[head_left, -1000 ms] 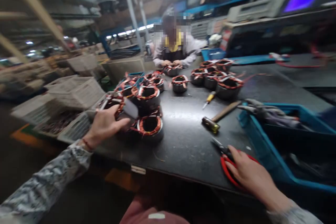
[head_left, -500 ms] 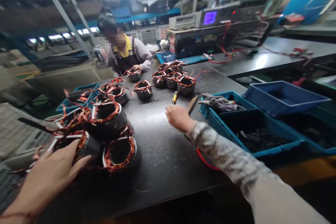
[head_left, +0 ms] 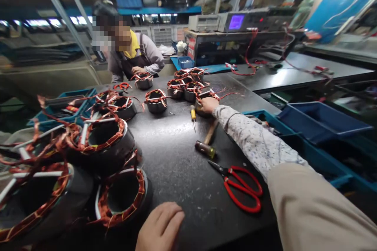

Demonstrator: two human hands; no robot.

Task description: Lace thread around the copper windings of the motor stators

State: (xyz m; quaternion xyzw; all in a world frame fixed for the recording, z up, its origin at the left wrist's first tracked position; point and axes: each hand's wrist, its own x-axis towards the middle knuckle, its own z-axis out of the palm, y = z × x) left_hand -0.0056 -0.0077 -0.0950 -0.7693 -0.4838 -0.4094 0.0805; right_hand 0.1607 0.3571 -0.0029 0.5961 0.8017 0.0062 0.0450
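Observation:
At the far middle of the bench, my right hand (head_left: 210,104) reaches to a motor stator (head_left: 202,110) with copper windings. Its fingers are closed on the near left rim, and their tips are partly hidden. My left hand (head_left: 161,227) is low at the front edge, fingers curled together, with nothing visible in it. Close to its left lies a wound stator (head_left: 125,198). Between the hands and to their right are a yellow-handled screwdriver (head_left: 193,114), a hammer (head_left: 206,148) and red-handled scissors (head_left: 243,188).
More stators (head_left: 103,137) are stacked on the left, and another (head_left: 156,102) stands mid-bench. Across the bench a person (head_left: 135,55) has a hand at a stator (head_left: 144,81). Blue bins (head_left: 321,121) line the right side. An instrument with a lit screen (head_left: 236,22) sits behind.
My right hand has moved forward and right to the far stator, uncovering the hammer and scissors. My left hand has left the stators on the left and moved right to the front edge.

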